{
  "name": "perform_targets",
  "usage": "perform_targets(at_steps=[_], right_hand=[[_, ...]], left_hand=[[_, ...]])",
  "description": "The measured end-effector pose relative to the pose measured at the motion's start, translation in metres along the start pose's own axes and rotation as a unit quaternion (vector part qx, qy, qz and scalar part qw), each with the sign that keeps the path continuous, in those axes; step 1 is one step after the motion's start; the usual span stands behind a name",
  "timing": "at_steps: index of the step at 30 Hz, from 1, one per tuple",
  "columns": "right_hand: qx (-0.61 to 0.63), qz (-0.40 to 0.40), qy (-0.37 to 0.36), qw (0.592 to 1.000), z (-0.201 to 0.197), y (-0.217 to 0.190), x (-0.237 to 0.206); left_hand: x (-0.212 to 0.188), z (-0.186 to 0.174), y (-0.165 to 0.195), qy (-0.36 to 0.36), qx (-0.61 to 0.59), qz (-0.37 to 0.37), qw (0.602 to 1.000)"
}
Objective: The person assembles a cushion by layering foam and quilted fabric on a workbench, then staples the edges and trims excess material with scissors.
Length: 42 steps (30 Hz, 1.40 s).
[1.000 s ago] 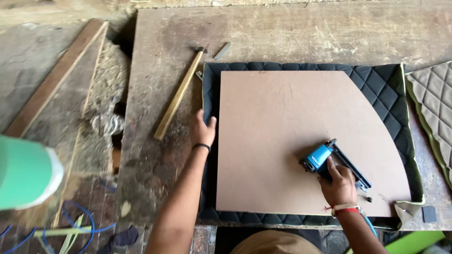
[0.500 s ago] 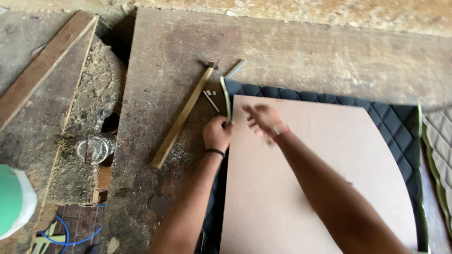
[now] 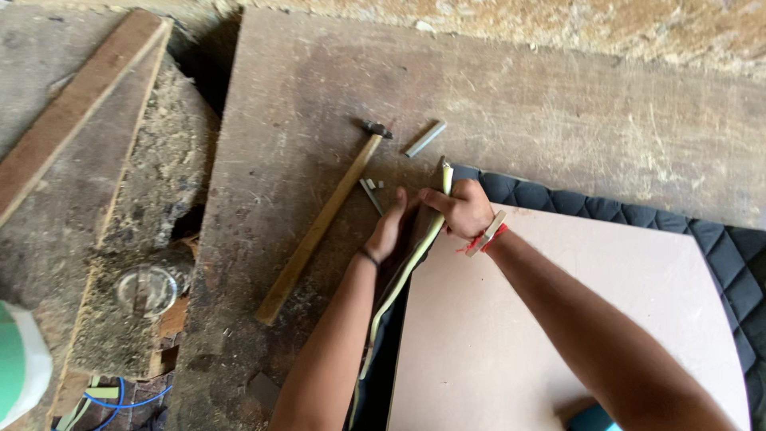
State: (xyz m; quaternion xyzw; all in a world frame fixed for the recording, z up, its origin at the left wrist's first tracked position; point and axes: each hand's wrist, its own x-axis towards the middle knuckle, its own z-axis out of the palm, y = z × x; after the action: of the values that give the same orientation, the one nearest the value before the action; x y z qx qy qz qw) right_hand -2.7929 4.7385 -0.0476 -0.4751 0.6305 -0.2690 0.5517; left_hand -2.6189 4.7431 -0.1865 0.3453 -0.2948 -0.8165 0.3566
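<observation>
Hammer (image 3: 323, 219) with long wooden handle, lying just left of both hands on worn wooden bench (image 3: 558, 104), head up and away, handle slanting down and left. Small metal rod (image 3: 424, 139) beyond, above the grip. Left hand (image 3: 391, 227) pressed flat against edge of black quilted fabric (image 3: 622, 215), fingers straight, holding nothing closed. Right hand (image 3: 459, 209) touching the left, curled tight around pale yellow-green edging strip (image 3: 407, 271). Strip's long axis running from the right grip down and toward the body, along left edge of tan board (image 3: 542, 319). Board lying right of and below both hands, atop the fabric. Right hand nearer strip's top end.
</observation>
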Motion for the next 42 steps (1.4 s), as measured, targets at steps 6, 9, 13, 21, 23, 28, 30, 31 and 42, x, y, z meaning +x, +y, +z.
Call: perform_targets(at_steps=[6, 9, 13, 21, 23, 28, 30, 31, 42], right_hand=[[0.003, -0.141, 0.033, 0.989, -0.002, 0.001, -0.023], [0.095, -0.198, 0.029, 0.975, -0.004, 0.009, -0.030], [0.161, -0.207, 0.004, 0.965, -0.009, 0.026, -0.033], [0.124, -0.157, 0.061, 0.978, 0.013, 0.037, 0.003], [0.108, -0.111, 0.089, 0.984, 0.015, 0.044, 0.010], [0.130, 0.022, 0.139, 0.982, -0.017, 0.087, -0.075], [-0.077, 0.103, 0.203, 0.971, -0.042, 0.109, -0.154], [-0.078, 0.068, 0.239, 0.965, -0.051, 0.119, -0.194], [-0.346, 0.342, 0.231, 0.842, -0.090, 0.207, -0.388]], left_hand=[[0.055, 0.001, -0.084, -0.030, -0.157, -0.017, 0.987], [0.038, -0.004, -0.092, -0.086, -0.180, 0.035, 0.979], [0.005, 0.007, -0.068, 0.006, -0.164, -0.021, 0.986], [-0.005, 0.029, -0.015, 0.014, 0.190, 0.163, 0.968], [0.000, 0.036, -0.016, 0.064, 0.252, 0.159, 0.952], [-0.005, 0.043, -0.025, 0.124, 0.380, 0.189, 0.897], [-0.004, 0.043, -0.030, 0.148, 0.378, 0.194, 0.893], [-0.003, 0.041, -0.032, 0.157, 0.378, 0.215, 0.886], [0.006, 0.037, -0.033, 0.083, 0.392, 0.253, 0.881]])
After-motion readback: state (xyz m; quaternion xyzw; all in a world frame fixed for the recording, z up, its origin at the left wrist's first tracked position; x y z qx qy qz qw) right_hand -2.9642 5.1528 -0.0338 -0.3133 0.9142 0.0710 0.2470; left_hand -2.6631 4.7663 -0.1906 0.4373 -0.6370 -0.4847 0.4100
